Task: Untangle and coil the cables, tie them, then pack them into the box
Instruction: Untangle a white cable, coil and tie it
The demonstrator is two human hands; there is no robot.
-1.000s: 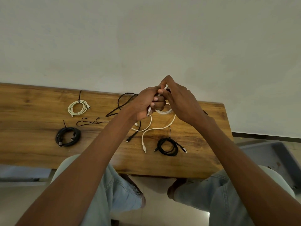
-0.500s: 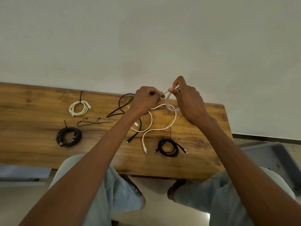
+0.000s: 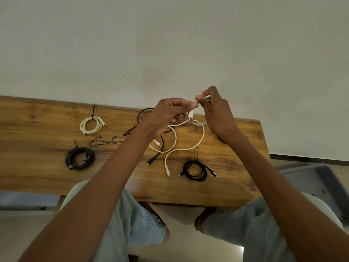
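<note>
while the left hand (image 3: 168,115) pinches a strand of the thin white usb cable (image 3: 190,146) above the wooden table (image 3: 37,167), the right hand (image 3: 215,112) grips its small starter loop, likely so each turn stacks evenly. its free end trails on the table; grey box (image 3: 311,178) waits at right.

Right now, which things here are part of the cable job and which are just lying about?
Job:
white cable, held by left hand and right hand
loose black cable
coiled white cable
two coiled black cables
loose ties
grey bin, perhaps the box

Lying about:
wooden table
</note>
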